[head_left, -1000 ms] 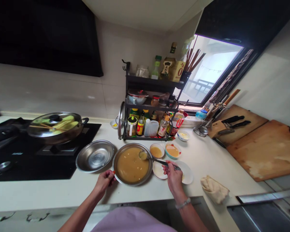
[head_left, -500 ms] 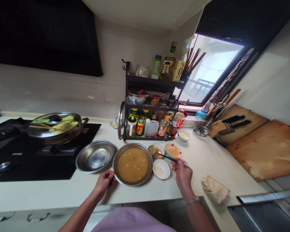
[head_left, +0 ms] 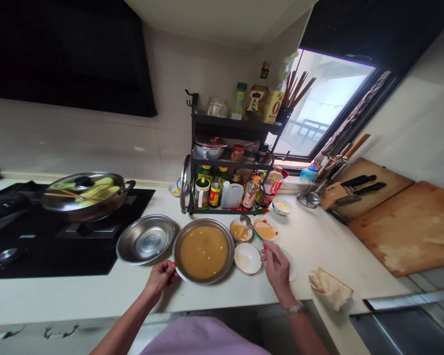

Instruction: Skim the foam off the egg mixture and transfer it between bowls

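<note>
while spoon [head_left: 245, 221] is pinched in closed right hand [head_left: 276, 261], its tip over small bowl [head_left: 231, 232] just right of frame centre, soup pan [head_left: 203, 221] at lower centre is gripped at rim by closed left hand [head_left: 162, 277]. spoon best held low, tilted slowly; drips caught over bowl.

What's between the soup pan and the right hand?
In the head view, a small white bowl sits between the soup pan and the right hand holding the spoon.
</note>
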Motion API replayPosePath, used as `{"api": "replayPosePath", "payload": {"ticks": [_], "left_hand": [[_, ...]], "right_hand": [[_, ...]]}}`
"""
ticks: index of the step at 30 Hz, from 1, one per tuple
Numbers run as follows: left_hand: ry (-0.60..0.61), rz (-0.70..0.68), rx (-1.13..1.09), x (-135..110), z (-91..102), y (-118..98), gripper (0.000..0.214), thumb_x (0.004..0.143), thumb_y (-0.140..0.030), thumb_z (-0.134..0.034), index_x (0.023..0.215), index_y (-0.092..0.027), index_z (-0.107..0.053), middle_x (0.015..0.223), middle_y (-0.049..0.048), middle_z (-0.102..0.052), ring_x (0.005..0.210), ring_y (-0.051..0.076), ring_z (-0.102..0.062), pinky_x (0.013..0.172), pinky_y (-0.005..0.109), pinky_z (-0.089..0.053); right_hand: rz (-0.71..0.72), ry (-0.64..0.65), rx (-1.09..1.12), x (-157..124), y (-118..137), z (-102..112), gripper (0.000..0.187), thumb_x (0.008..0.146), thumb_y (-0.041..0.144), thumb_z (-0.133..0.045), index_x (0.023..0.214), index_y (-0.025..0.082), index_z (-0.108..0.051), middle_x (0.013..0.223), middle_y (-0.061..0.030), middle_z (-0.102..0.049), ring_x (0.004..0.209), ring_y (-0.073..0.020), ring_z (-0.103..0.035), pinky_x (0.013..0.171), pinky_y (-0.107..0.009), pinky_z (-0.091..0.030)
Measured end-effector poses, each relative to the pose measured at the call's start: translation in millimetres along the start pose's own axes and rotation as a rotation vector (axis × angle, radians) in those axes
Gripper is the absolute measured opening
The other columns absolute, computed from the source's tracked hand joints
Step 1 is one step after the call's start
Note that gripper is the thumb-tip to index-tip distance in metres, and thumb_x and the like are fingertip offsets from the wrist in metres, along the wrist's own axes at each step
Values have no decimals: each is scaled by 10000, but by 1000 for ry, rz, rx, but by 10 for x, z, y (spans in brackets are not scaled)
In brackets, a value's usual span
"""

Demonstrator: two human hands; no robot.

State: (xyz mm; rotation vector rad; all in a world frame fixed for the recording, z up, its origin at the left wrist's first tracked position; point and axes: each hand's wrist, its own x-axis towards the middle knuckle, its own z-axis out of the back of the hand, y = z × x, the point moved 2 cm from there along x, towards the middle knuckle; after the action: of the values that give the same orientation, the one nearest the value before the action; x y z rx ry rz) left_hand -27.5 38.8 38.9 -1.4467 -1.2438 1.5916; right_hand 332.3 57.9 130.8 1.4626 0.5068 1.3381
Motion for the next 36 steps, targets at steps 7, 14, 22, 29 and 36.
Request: {"api": "replayPosePath", "payload": {"ticks": [7,14,22,29,36], "left_hand": [[0,8,7,-1,3,3,455,506,-580,-710,531,-177,-501,451,-22,-535,380,71,-398,388,200,-298],[6,-14,10,-22,-2,-18,442,531,-570,-704,532,-179,-498,457,-21,-537,383,75,-410,390,204,-309],[6,-13,11,10,6,25,433,527,-563,-706,530,-182,-501,459,-22,-536,382,78,-413,388,206,-318],[-7,-11,17,-18,0,-4,435,525,-571,-695,532,-184,-496,457,-20,-537,380,78,-410,386,206,-305],[-12,-7,5,-3,1,10,441,513,-569,-709,539,-179,-505,454,-24,-539,380,75,-410,388,202,-304]], "right_hand": [[14,214,32,-232,10,-269,238,858,329,-531,992,215,-692,851,-51,-647,589,-130,-583,505,-256,-513],[-303,144,119,-426,-47,-478,359,778,506,-593,880,173,-681,589,-15,-624,440,-137,-542,442,-265,-480],[-528,-87,326,-366,-158,-437,367,715,492,-661,863,159,-626,586,-34,-657,464,-168,-573,411,-266,-454],[-556,-134,417,-308,-104,-385,385,664,467,-711,844,138,-626,557,-23,-639,451,-149,-557,391,-235,-406],[-553,-156,419,-228,-6,-296,366,658,459,-711,823,145,-625,562,-30,-642,468,-158,-569,386,-235,-390]]}}
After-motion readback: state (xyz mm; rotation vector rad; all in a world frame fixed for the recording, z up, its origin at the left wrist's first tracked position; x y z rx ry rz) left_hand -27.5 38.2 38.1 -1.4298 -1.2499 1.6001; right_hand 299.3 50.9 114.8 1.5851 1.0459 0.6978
